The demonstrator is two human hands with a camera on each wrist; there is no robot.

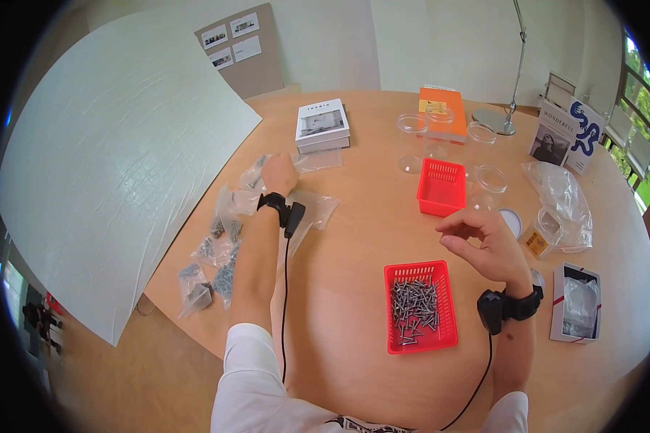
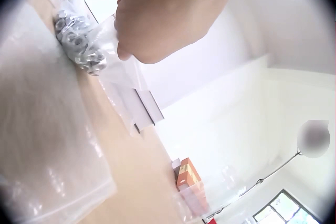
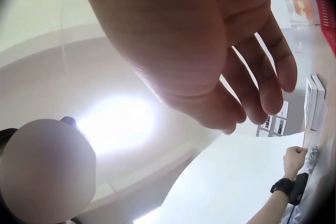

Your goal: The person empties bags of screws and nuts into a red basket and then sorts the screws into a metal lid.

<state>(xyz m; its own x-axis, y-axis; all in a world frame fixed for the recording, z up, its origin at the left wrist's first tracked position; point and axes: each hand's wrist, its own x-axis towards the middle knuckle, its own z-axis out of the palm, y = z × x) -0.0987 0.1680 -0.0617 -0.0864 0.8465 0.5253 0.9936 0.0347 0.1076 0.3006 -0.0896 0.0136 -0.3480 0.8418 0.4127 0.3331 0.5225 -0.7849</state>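
Note:
At the far left of the table, my left hand [image 1: 279, 175] grips the edge of a clear plastic bag. In the left wrist view, metal nuts [image 2: 76, 40] show inside this bag, just beside the hand [image 2: 163, 19]. The fingertips are mostly hidden behind the fist. My right hand [image 1: 487, 245] hovers over the right side of the table, its fingers loosely bent and holding nothing. Nearest to it are a red plastic basket [image 1: 440, 189] behind and another red basket [image 1: 446, 335] in front, which contains many silver screws [image 1: 414, 303].
More bags of hardware [image 1: 224, 278] lie along the left edge, near a large white panel [image 1: 123, 144]. Books [image 1: 322, 124], clear round containers [image 1: 491, 178], a lamp [image 1: 495, 121] and a crumpled plastic bag [image 1: 567, 202] stand around the back. An open box [image 1: 556, 307] is at right.

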